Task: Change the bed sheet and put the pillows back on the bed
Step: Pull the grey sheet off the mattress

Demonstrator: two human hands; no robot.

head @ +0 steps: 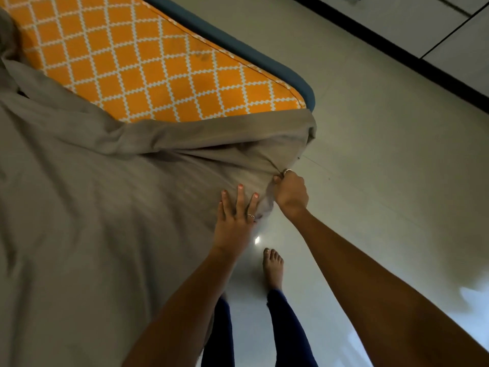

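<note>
Bed sheet (87, 207): grey-brown cloth with faint woven stripes, lying over the left and lower part of the bed, rumpled in long folds at far left; its upper edge runs slantwise across the mattress, and its right edge is drawn over the near corner of the bed.

Mattress (148, 62): orange cover with a white lattice pattern, bare in the upper middle of the view, with a darker smudge near its far edge and piping along its rim.

Bed frame (264, 59): blue-grey border running just beside the mattress's far edge and round its rounded corner.

Left hand (235, 218): laid flat on the bed sheet near the bed's edge, fingers straight and spread, palm down; a ring shows on one finger.

Right hand (291, 193): just beside the left hand, fingers curled round a bunched fold of the bed sheet at the bed's edge; cloth gathers into creases that lead to this grasp; a ring shows on one finger.

Foot (273, 266): bare, on the floor below the hands; dark blue trouser legs below it.

Floor (383, 168): pale glossy tiles with light reflections at lower right.

Dark strip (397, 46): runs slantwise across the upper right, pale panels beyond it.
</note>
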